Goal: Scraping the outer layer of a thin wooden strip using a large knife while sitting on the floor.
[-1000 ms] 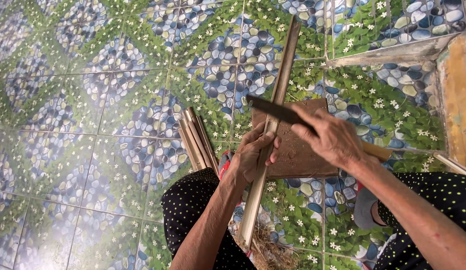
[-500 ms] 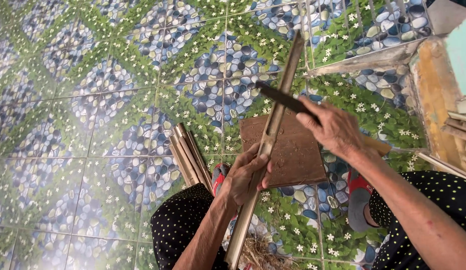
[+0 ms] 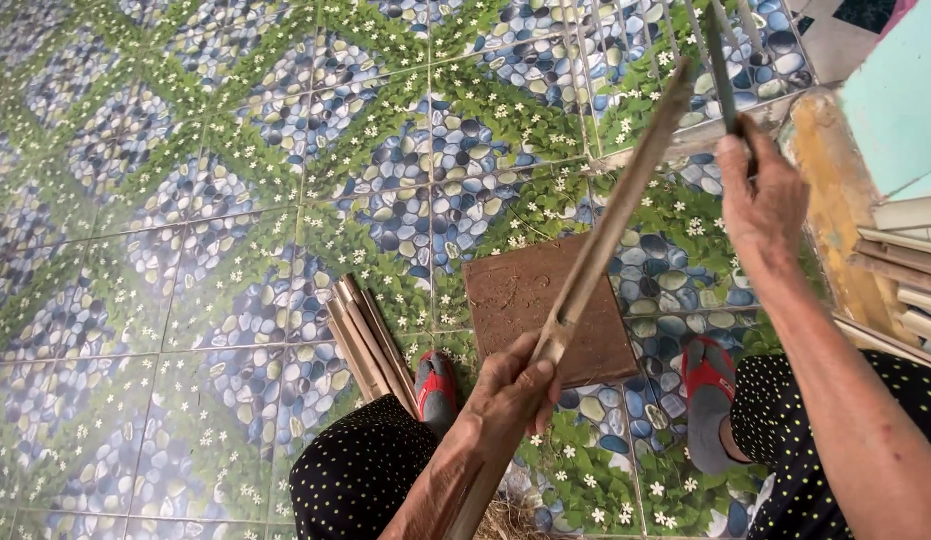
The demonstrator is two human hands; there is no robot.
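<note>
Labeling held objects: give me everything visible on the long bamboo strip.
The bamboo strip is a long, narrow split piece, tan to grey-brown, with a node near the grip. It slants from bottom centre up toward the upper right, crossing over the brown board. The left hand grips its lower part; its bottom end is out of view.

Long bamboo strip (image 3: 610,225) – tilted, over brown board; dark blade (image 3: 720,65) raised.

Left hand (image 3: 510,392) sits low at six o'clock, fingers curled shut in a grip. Right hand (image 3: 760,190) is raised toward one o'clock, fist closed, forearm extending down to four o'clock.
</note>
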